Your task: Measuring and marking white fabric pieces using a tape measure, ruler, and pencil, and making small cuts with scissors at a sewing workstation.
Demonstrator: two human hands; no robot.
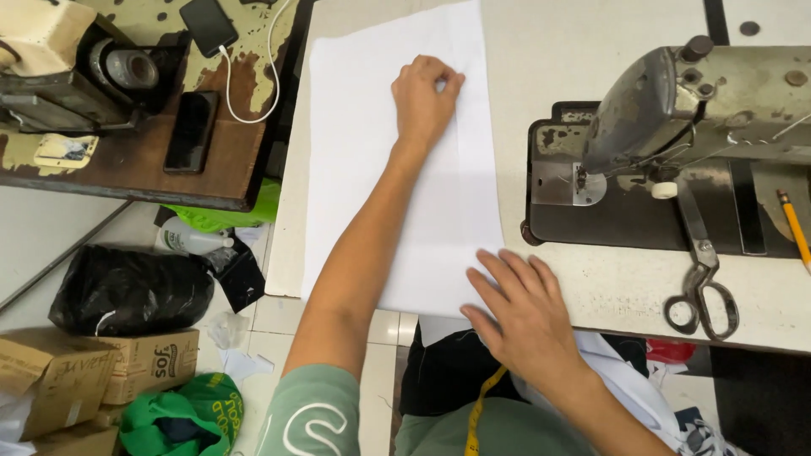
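A white piece of fabric lies flat on the pale sewing table, folded along its right side. My left hand reaches far across it and pinches the fold near the top edge with curled fingers. My right hand rests flat with fingers spread on the fabric's near right corner, at the table's front edge. A yellow measuring tape hangs at my chest.
An old grey sewing machine stands at the right, with scissors and a yellow pencil in front. At the left a worn wooden table holds two phones and another machine. Cardboard boxes, a black bag and green cloth lie on the floor.
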